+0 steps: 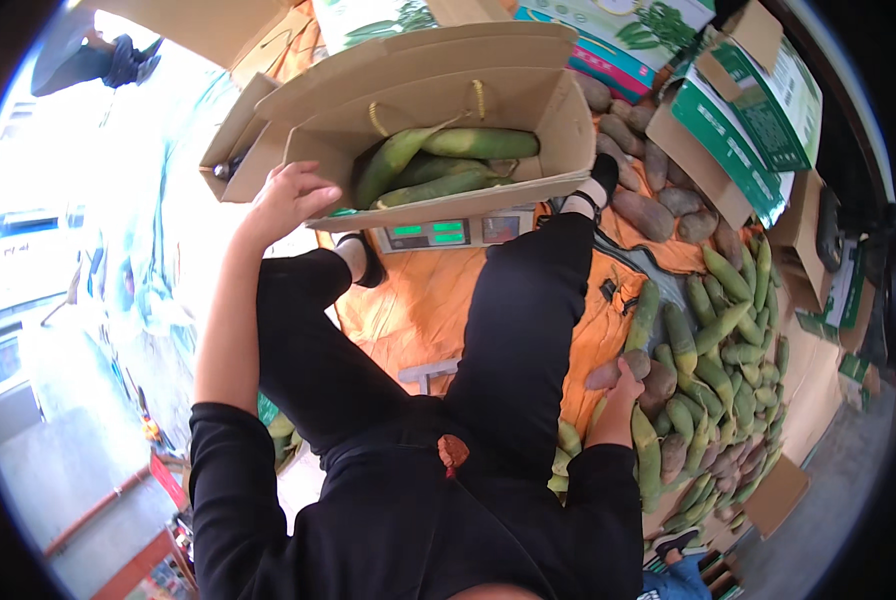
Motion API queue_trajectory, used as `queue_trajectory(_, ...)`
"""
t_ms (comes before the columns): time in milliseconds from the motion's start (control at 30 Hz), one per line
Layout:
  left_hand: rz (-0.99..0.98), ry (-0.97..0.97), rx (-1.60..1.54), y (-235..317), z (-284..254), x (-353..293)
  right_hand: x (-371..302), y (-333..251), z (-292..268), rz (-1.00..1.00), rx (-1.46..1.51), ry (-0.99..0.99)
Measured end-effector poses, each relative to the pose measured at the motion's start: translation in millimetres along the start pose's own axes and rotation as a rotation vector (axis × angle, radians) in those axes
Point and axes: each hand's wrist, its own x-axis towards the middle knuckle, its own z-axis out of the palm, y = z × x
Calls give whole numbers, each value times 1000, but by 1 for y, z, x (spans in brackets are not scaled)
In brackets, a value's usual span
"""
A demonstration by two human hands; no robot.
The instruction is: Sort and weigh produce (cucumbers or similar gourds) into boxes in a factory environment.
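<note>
The cartons bore print: one (628, 40) was white, blue and pink with pictured leaves, another (738, 130) green with pale writing. Green-lit readouts showed on the one scale (476, 232), just below the open brown box (558, 187) in view. At least four green radishes (480, 143) lay in that box, which had two yellow rope handles (480, 98). The left hand (293, 198) lay at the box's left corner, unclenched, fingers loosely extended over the rim. The right hand (620, 392) touched a brown tuber (602, 376) just beyond its fingertips; whether it gripped it could not be told. Beside it spread a heap of radishes (710, 376), too many to count.
</note>
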Motion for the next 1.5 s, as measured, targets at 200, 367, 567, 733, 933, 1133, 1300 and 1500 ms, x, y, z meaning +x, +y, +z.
queue_trajectory(200,-45,69,57,-1,1,-3,-47,-16,14,-395,-90,-312)
queue_trajectory(367,40,138,35,2,-2,-7,-121,-104,33,-734,-72,-470)
queue_trajectory(567,-7,52,45,2,-6,-10,-271,-236,42,-1158,-8,-739)
queue_trajectory(733,25,148,16,-4,0,-15,-383,-293,61,-1465,5,-932)
queue_trajectory(933,9,119,36,-8,0,-17,-451,-288,118,-1733,-201,-1110)
queue_trajectory(1133,20,119,25,-10,-1,-14,-447,-263,167,-1923,-670,-1005)
queue_trajectory(1300,9,90,68,-15,0,-11,-429,-277,157,-1947,-705,-805)
queue_trajectory(1500,68,103,68,-13,-1,-9,-338,-315,91,-1422,-366,-904)
